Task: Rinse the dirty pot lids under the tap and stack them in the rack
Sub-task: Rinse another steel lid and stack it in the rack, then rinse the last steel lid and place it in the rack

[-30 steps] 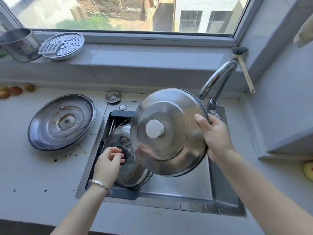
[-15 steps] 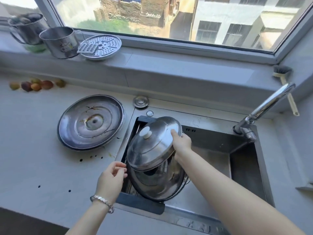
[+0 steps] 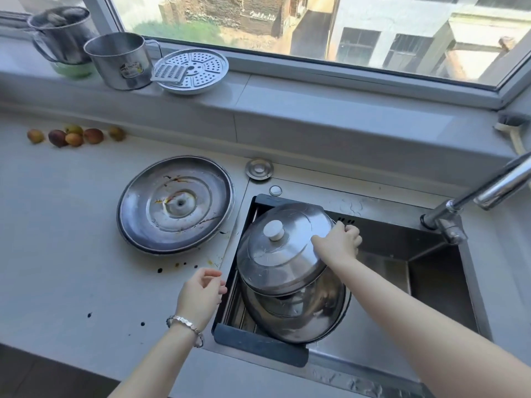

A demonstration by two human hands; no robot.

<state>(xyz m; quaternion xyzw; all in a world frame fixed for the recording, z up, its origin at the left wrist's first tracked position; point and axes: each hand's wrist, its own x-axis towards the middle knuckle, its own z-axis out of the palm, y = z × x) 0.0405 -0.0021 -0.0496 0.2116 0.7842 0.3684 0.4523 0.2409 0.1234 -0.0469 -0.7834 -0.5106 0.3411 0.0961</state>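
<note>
Sink rack (image 3: 260, 344): right hand (image 3: 339, 244) grips top lid (image 3: 281, 254), apparently touching lower lid (image 3: 301, 320).

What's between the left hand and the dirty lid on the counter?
Head view: just bare counter between left hand and dirty lid, marked by a few dark drips and an orange smear. No object there.

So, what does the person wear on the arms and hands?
No sleeves or gloves are in view. The left hand has a silver-coloured bracelet of small linked pieces at its wrist. The right hand shows no jewellery.
</note>
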